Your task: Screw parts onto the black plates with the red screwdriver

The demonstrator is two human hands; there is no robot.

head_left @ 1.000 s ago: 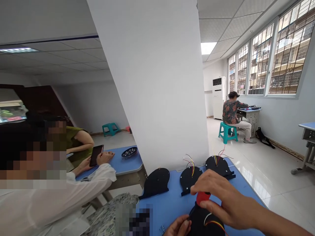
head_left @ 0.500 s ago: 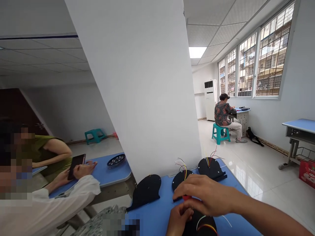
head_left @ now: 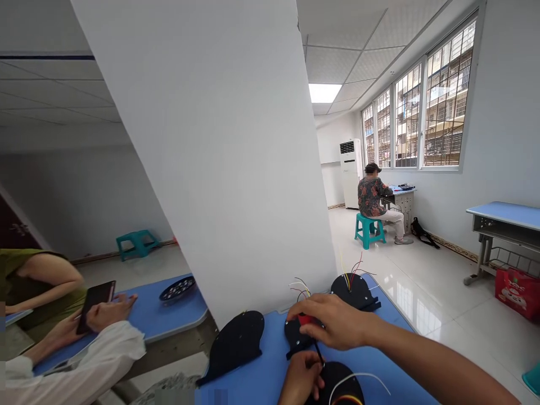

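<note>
My right hand is closed around the red handle of a screwdriver. Its dark shaft slants down to the edge of a black rounded plate with white, yellow and red wires. Beside the shaft's tip, my left hand has its fingers curled together at that plate's edge; what they pinch is too small or hidden to make out. Just beyond my right hand lies a second black plate with wires, partly covered by the hand. A third black plate with wires sits farther back.
Another black plate lies left on the blue table, against a white pillar. At a neighbouring table, a person in white sleeves holds a tablet near a black round tray. Someone sits on a green stool farther off.
My right hand has lifted slightly away from my left, so the screwdriver's shaft now shows between them. The view has turned a little to the right.
</note>
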